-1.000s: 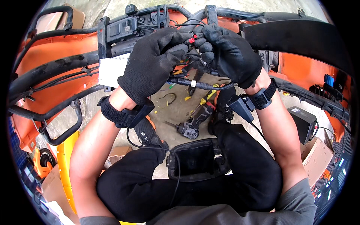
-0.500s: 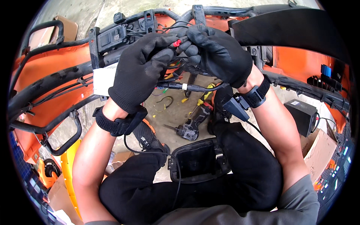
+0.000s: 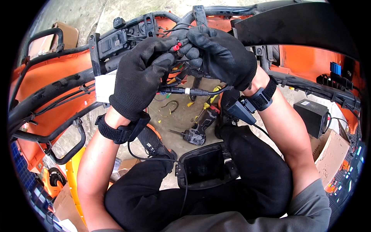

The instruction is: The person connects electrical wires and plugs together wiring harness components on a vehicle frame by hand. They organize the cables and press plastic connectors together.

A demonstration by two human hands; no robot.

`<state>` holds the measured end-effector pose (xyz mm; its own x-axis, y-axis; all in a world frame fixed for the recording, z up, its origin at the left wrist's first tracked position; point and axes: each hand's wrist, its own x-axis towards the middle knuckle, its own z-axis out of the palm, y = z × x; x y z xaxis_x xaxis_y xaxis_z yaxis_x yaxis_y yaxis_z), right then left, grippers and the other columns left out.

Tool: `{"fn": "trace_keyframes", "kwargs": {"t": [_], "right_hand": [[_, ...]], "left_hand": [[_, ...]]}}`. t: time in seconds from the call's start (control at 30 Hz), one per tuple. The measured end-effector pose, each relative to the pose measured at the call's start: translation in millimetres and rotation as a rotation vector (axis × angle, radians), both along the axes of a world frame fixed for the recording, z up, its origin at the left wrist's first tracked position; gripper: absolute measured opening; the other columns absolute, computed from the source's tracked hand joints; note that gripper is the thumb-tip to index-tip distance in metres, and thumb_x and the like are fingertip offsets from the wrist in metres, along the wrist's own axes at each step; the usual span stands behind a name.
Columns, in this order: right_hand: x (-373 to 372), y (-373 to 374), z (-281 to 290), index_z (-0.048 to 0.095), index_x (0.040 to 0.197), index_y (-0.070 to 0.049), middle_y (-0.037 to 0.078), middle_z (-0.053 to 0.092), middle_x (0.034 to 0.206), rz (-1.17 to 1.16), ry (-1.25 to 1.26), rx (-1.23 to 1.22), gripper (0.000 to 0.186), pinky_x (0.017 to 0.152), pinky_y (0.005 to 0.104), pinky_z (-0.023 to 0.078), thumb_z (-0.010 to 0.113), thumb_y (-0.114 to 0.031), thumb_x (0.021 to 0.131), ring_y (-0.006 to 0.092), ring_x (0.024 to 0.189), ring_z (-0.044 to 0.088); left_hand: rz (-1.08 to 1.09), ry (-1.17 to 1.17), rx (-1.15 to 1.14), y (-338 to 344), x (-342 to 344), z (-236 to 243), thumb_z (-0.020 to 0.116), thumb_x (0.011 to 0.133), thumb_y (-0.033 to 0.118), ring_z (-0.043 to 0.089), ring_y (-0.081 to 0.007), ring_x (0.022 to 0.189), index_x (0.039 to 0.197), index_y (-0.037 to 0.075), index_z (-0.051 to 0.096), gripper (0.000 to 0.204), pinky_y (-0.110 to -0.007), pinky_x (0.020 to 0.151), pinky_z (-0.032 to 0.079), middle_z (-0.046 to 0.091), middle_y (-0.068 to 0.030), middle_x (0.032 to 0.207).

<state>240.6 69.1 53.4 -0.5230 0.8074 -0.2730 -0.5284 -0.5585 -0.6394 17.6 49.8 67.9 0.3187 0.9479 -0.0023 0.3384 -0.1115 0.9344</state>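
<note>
Both my hands wear black knit gloves and meet over the black tube frame (image 3: 58, 83) of an orange-bodied vehicle. Between the fingertips of my left hand (image 3: 141, 71) show two small red wire connectors (image 3: 176, 47), its thumb and index finger pinched around them. My right hand (image 3: 226, 58) closes its fingers just to the right, gripping a thin dark wire that runs to the red pieces; the gloves hide most of it. Below the hands hangs a bundle of coloured wires (image 3: 176, 75) and a thick black cable (image 3: 197, 92) with a white band.
On the concrete between my feet lie a cordless drill (image 3: 199, 127) and yellow scraps (image 3: 190, 104). A black open tray (image 3: 203, 185) sits between my legs. At right are a black box (image 3: 311, 116) and a cardboard box (image 3: 330, 154); a broad black panel (image 3: 290, 31) spans the far right.
Both hands, still together, have shifted slightly left in the picture with the red connectors, as has the frame behind them. The grip looks nearly the same.
</note>
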Motion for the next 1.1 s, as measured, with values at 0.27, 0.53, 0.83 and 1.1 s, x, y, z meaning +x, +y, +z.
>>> {"fn": "trace_keyframes", "kwargs": {"t": [0.27,0.53,0.83,1.1], "right_hand": [[3.8,5.1,-7.8,0.064,0.113,0.000,0.005,0.069,0.091,0.065,-0.036,0.132,0.024,0.071,0.0211,0.058,0.056,-0.022,0.106,0.0095,0.078,0.067],[2.9,6.8,-6.0,0.065,0.111,0.000,0.007,0.072,0.095,0.025,-0.168,0.193,0.023,0.071,0.0210,0.059,0.056,-0.021,0.106,0.0090,0.077,0.069],[-1.4,6.2,-3.2,0.067,0.107,0.000,0.007,0.074,0.091,-0.016,-0.339,0.252,0.023,0.067,0.0226,0.059,0.059,-0.021,0.104,0.0091,0.074,0.070],[-4.9,6.7,-2.1,0.069,0.104,-0.001,0.006,0.074,0.085,-0.042,-0.392,0.222,0.024,0.060,0.0221,0.057,0.061,-0.024,0.103,0.0086,0.068,0.069]], "left_hand": [[0.027,0.067,0.063,-0.9,2.0,2.2,0.063,0.094,0.007,0.065,-0.0128,0.090,0.113,0.000,0.070,0.021,-0.028,0.082,0.053,0.068,-0.0049,0.105],[0.017,0.159,0.216,-0.1,0.9,-0.4,0.064,0.093,0.004,0.067,-0.0140,0.091,0.113,0.000,0.070,0.021,-0.030,0.083,0.054,0.071,-0.0084,0.105],[0.014,0.249,0.268,1.1,1.3,5.2,0.067,0.091,0.004,0.068,-0.0150,0.084,0.109,0.000,0.071,0.019,-0.029,0.079,0.054,0.072,-0.0089,0.097],[-0.005,0.320,0.391,3.6,2.4,5.2,0.070,0.088,0.004,0.069,-0.0179,0.081,0.106,0.000,0.071,0.019,-0.031,0.075,0.054,0.072,-0.0107,0.094]]}}
